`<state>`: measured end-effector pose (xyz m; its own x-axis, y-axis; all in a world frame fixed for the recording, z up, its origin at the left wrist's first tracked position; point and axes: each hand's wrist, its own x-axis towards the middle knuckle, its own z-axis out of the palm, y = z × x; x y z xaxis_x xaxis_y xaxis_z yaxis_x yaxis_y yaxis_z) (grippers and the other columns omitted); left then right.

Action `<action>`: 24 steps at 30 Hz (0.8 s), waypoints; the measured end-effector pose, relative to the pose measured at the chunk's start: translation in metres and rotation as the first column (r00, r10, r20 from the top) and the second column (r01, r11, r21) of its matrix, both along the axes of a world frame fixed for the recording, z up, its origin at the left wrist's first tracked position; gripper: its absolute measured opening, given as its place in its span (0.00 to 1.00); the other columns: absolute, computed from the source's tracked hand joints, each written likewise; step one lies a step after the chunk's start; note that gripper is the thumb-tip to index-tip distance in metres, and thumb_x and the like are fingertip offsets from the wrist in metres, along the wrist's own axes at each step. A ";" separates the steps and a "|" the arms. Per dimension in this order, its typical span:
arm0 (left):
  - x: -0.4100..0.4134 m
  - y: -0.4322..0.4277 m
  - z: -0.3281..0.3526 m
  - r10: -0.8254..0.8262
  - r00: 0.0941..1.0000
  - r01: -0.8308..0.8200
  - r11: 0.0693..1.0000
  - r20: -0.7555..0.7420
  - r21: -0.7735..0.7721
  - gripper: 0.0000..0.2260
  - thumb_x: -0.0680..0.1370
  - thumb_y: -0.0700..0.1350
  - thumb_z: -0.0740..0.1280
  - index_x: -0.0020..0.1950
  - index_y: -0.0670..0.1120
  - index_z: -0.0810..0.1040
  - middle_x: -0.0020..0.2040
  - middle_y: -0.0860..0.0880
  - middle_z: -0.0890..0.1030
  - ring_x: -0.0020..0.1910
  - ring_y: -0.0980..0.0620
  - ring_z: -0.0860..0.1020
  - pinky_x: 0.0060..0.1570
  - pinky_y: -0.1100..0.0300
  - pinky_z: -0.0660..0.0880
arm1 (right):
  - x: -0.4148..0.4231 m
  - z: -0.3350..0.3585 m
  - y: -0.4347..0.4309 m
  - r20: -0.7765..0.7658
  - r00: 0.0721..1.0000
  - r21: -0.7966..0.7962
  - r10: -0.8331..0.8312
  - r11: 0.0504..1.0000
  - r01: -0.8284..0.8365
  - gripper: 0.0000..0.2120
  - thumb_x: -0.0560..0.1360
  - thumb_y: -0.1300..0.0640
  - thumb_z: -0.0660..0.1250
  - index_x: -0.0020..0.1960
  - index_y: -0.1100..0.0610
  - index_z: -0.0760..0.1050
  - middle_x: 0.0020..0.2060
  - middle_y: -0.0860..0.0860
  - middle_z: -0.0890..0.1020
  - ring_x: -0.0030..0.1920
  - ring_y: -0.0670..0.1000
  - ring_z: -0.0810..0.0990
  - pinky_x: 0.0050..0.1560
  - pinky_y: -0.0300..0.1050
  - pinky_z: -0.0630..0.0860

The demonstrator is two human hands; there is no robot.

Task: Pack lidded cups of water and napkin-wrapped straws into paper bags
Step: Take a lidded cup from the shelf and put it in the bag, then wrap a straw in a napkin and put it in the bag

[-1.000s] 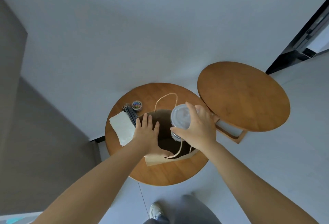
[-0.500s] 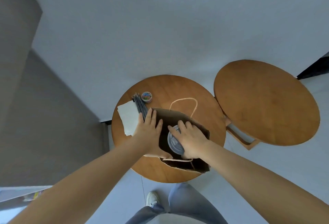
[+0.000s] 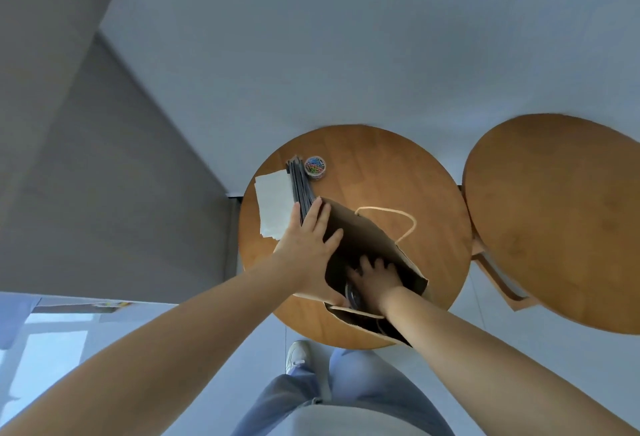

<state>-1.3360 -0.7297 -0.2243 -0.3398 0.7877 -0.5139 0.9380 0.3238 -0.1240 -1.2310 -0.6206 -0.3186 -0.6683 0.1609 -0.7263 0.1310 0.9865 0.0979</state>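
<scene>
A brown paper bag (image 3: 360,238) stands open on the small round wooden table (image 3: 398,172). My left hand (image 3: 306,243) holds the bag's left wall, fingers flat along the outside and thumb tucked in over the near rim. Deep inside the bag, my right hand (image 3: 375,276) grips a clear lidded cup (image 3: 350,295) from above. Only a sliver of the cup's lid shows beside my wrist. A bundle of black straws (image 3: 298,184) and a stack of white napkins (image 3: 273,205) lie on the table just left of the bag.
A small round tub of coloured paper clips (image 3: 315,167) sits behind the straws. The bag's far rope handle (image 3: 401,216) sticks up. A second, higher round table (image 3: 554,221) overlaps the right side. My shoe (image 3: 296,356) is under the near edge.
My right hand has carried the cup from above the bag's mouth down deep into the bag. My left hand kept hold of the bag's left wall. My head moved closer and over the table.
</scene>
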 end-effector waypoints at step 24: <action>-0.104 -0.024 -0.062 0.665 0.265 -0.961 0.242 0.699 0.134 0.08 0.77 0.39 0.59 0.47 0.48 0.76 0.45 0.51 0.77 0.45 0.53 0.74 0.40 0.63 0.70 | -0.159 0.129 -0.018 -0.200 0.758 -0.728 -0.620 0.612 0.308 0.10 0.76 0.62 0.57 0.54 0.60 0.74 0.47 0.51 0.77 0.46 0.49 0.75 0.46 0.44 0.74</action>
<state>-1.4404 -0.7535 -0.2859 -0.8058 0.3280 -0.4931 -0.0528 0.7896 0.6114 -1.3903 -0.6389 -0.1900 -0.8743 0.1565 -0.4595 0.4599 0.5703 -0.6807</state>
